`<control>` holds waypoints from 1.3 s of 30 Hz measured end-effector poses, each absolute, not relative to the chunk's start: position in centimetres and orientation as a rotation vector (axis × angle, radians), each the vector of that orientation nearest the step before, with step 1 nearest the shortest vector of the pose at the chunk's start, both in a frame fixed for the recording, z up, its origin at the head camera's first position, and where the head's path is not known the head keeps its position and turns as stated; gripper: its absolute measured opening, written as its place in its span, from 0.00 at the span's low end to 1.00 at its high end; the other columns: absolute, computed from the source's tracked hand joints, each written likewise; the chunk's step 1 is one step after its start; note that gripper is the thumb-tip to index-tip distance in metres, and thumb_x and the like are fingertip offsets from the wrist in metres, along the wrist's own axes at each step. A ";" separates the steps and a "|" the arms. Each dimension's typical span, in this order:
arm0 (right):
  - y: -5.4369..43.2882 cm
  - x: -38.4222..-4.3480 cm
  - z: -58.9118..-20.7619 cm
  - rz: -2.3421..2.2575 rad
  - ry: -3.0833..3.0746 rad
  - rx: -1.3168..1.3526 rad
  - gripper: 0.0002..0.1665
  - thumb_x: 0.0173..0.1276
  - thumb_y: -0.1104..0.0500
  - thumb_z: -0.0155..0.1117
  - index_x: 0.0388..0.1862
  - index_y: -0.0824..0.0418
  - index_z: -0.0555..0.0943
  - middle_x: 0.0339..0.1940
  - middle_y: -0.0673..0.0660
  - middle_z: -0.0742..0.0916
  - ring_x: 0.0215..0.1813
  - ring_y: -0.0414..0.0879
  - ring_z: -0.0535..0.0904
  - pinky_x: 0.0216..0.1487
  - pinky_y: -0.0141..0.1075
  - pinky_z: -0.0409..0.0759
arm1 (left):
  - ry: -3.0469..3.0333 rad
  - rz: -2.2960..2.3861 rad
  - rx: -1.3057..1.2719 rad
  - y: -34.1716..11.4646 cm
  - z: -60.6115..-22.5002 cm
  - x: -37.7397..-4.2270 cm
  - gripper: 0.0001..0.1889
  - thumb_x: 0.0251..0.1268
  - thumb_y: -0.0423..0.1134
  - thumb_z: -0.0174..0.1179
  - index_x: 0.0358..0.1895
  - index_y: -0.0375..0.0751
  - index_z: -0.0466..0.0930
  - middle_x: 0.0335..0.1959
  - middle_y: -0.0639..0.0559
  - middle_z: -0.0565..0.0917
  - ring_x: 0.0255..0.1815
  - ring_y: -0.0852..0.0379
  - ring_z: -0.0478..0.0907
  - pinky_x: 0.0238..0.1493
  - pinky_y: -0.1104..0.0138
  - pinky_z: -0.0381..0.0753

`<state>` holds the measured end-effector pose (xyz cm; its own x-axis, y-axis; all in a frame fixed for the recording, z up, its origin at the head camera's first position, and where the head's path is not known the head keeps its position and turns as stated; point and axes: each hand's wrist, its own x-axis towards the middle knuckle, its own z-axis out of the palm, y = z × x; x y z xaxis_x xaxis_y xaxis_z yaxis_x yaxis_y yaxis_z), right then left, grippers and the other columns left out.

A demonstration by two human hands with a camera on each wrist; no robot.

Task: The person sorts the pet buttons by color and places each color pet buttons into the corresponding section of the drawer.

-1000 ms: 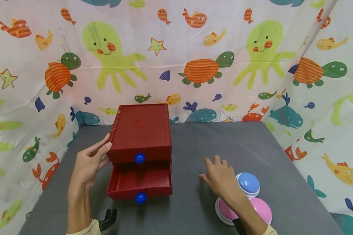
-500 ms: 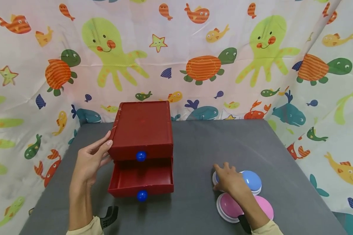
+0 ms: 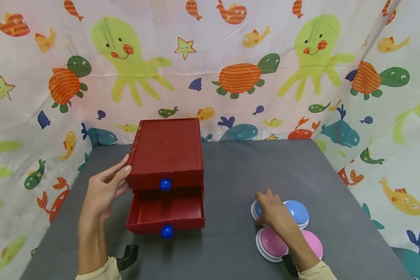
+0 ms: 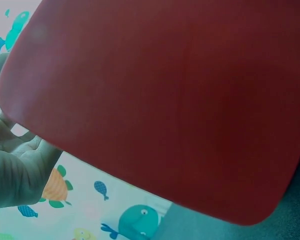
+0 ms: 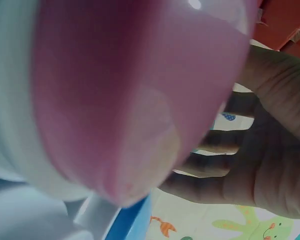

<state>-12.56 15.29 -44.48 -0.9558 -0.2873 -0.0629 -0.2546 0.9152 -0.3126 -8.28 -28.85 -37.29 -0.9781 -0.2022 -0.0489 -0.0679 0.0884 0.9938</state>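
Note:
My left hand [image 3: 103,190] rests against the left side of a small red drawer unit [image 3: 166,149], fingertips near its top edge and front corner. Its lower drawer [image 3: 166,212] is pulled out and the upper one is in; each has a round blue knob. In the left wrist view, the red side panel [image 4: 155,110] hides part of that hand's fingers. On the right, my right hand [image 3: 273,210] lies over the left blue push button [image 3: 258,209], fingers spread and covering most of it. A pink dome [image 5: 140,100] hides its fingertips in the right wrist view.
Beside the right hand stands another blue button [image 3: 297,212]. Two pink buttons, one left [image 3: 273,242] and one right [image 3: 313,244], sit under and around the right forearm. A patterned sea-animal curtain [image 3: 210,70] surrounds the grey table [image 3: 231,175].
My right hand has moved right and nearer onto the left blue button, whose edge now shows. The left hand stays on the drawer unit; the head view has shifted slightly.

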 end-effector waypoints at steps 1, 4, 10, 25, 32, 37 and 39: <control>15.2 -12.6 -44.4 -0.474 2.983 -0.430 0.44 0.39 0.64 0.90 0.59 0.67 0.80 0.48 0.70 0.81 0.46 0.67 0.80 0.42 0.59 0.86 | -2.241 -2.035 0.281 -28.9 -37.2 -8.3 0.33 0.75 0.55 0.63 0.79 0.57 0.67 0.83 0.39 0.62 0.47 0.79 0.85 0.49 0.73 0.88; 14.9 -12.6 -44.1 -0.493 3.028 -0.420 0.41 0.43 0.62 0.89 0.58 0.69 0.82 0.47 0.70 0.81 0.46 0.66 0.80 0.44 0.60 0.86 | -2.237 -2.037 0.288 -29.0 -37.1 -8.3 0.33 0.74 0.56 0.63 0.79 0.57 0.67 0.83 0.39 0.63 0.48 0.79 0.85 0.49 0.73 0.88; 13.4 -11.9 -41.0 -0.548 3.102 -0.351 0.42 0.55 0.54 0.84 0.67 0.65 0.79 0.59 0.73 0.79 0.57 0.68 0.76 0.54 0.68 0.84 | -2.238 -2.025 0.309 -29.2 -36.9 -8.1 0.33 0.74 0.56 0.63 0.79 0.58 0.68 0.83 0.39 0.63 0.47 0.78 0.85 0.50 0.72 0.87; 2.4 -5.6 -31.7 -1.180 3.245 -1.053 0.42 0.48 0.56 0.88 0.65 0.56 0.82 0.66 0.62 0.81 0.67 0.57 0.76 0.51 0.52 0.92 | -2.306 -2.000 0.325 -29.3 -36.9 -8.2 0.33 0.74 0.58 0.61 0.79 0.60 0.66 0.83 0.46 0.65 0.64 0.61 0.85 0.57 0.65 0.85; -3.5 -4.6 -31.2 -0.925 3.130 -1.419 0.41 0.55 0.47 0.85 0.67 0.52 0.80 0.69 0.57 0.81 0.67 0.51 0.76 0.64 0.43 0.87 | -2.330 -1.951 0.329 -29.2 -36.7 -8.5 0.33 0.74 0.59 0.61 0.79 0.60 0.67 0.82 0.49 0.67 0.74 0.42 0.76 0.58 0.61 0.83; -6.8 -4.9 -33.1 -0.572 3.232 -1.595 0.40 0.56 0.41 0.82 0.66 0.53 0.80 0.66 0.58 0.84 0.64 0.52 0.79 0.66 0.42 0.84 | -2.312 -1.978 0.252 -29.5 -36.7 -8.6 0.32 0.76 0.55 0.61 0.79 0.54 0.68 0.81 0.42 0.68 0.60 0.64 0.86 0.55 0.67 0.87; -7.8 -5.2 -34.1 -0.459 3.290 -1.632 0.40 0.56 0.40 0.81 0.65 0.53 0.81 0.65 0.59 0.84 0.63 0.53 0.80 0.66 0.43 0.85 | -2.312 -1.978 0.232 -29.5 -36.7 -8.6 0.32 0.77 0.54 0.61 0.79 0.53 0.67 0.81 0.40 0.67 0.54 0.71 0.85 0.53 0.69 0.87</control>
<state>-5.21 -7.77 -34.13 -0.4884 -0.6581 0.5730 -0.7898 0.6126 0.0304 -8.56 -29.54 -36.68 -0.9844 -0.1732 -0.0301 -0.0565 0.1499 0.9871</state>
